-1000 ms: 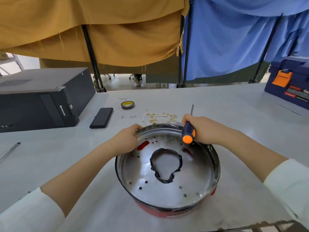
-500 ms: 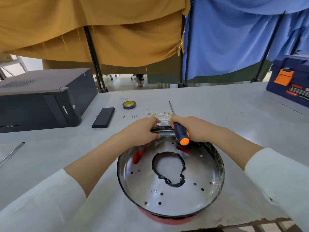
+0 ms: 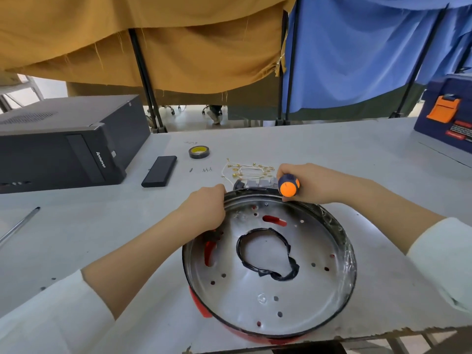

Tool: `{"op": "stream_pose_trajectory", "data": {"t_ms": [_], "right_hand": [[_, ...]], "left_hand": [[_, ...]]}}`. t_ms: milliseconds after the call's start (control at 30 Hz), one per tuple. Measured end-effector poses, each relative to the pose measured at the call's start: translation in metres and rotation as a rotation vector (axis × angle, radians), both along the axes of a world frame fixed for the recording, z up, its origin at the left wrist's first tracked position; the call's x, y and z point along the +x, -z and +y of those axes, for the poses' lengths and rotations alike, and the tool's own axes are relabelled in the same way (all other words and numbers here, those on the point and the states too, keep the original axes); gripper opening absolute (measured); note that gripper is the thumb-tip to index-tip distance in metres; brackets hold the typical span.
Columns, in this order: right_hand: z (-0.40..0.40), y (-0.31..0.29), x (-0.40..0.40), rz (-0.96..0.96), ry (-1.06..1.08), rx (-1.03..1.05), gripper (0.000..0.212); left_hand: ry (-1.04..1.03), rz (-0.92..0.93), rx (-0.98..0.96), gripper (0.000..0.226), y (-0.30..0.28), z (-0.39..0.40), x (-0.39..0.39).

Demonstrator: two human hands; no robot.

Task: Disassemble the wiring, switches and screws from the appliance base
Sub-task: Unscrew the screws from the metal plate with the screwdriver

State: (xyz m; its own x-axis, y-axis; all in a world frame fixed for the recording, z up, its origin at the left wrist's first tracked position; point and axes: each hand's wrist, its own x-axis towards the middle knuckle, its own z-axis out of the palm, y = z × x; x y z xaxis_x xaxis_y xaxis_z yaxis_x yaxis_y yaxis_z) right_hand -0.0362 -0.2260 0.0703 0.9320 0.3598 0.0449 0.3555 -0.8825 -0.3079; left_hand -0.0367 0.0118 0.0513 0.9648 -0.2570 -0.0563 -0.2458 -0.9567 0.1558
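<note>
The round appliance base [image 3: 301, 300] lies on the table near the front edge, a shiny metal pan with a red outer shell and a black-edged hole in its middle. My left hand [image 3: 204, 209] grips its rim at the far left. My right hand [image 3: 310, 181] holds a screwdriver [image 3: 288, 185] with an orange and blue handle at the far rim, its shaft hidden behind the hand. A grey switch block [image 3: 255, 183] shows just beyond the rim. Removed white wires with brass terminals [image 3: 246, 171] and a few loose screws [image 3: 205, 169] lie farther back.
A black computer case [image 3: 63, 146] stands at the left, with a black phone [image 3: 159, 171] and a tape roll [image 3: 198, 152] beside it. A metal rod [image 3: 19, 223] lies at the far left. A blue toolbox [image 3: 449, 116] sits at the right. Curtains hang behind the table.
The base has turned and shifted under my hands. My left hand slid left along the rim. My right hand tipped the screwdriver so its handle end points toward me, its shaft now hidden.
</note>
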Motion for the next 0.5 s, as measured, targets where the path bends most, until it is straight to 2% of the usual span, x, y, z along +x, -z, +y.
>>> {"op": "stream_pose_trajectory", "data": {"t_ms": [67, 167, 300, 400, 500], "right_hand": [[0.006, 0.000, 0.001, -0.014, -0.005, -0.069, 0.025], [0.011, -0.002, 0.000, -0.033, -0.012, -0.150, 0.030], [0.020, 0.000, -0.001, -0.061, -0.039, -0.116, 0.028], [0.025, 0.005, -0.001, -0.080, -0.031, -0.077, 0.028], [0.020, 0.008, -0.003, -0.064, -0.003, -0.058, 0.030]], "left_hand": [[0.015, 0.025, 0.052, 0.027, 0.000, 0.000, -0.004], [0.038, 0.044, 0.115, 0.026, -0.006, 0.002, -0.005], [0.098, 0.077, -0.068, 0.045, -0.013, -0.007, 0.004], [0.131, 0.132, -0.191, 0.037, -0.010, -0.017, 0.013], [0.094, 0.107, -0.206, 0.027, -0.005, -0.015, 0.018]]}}
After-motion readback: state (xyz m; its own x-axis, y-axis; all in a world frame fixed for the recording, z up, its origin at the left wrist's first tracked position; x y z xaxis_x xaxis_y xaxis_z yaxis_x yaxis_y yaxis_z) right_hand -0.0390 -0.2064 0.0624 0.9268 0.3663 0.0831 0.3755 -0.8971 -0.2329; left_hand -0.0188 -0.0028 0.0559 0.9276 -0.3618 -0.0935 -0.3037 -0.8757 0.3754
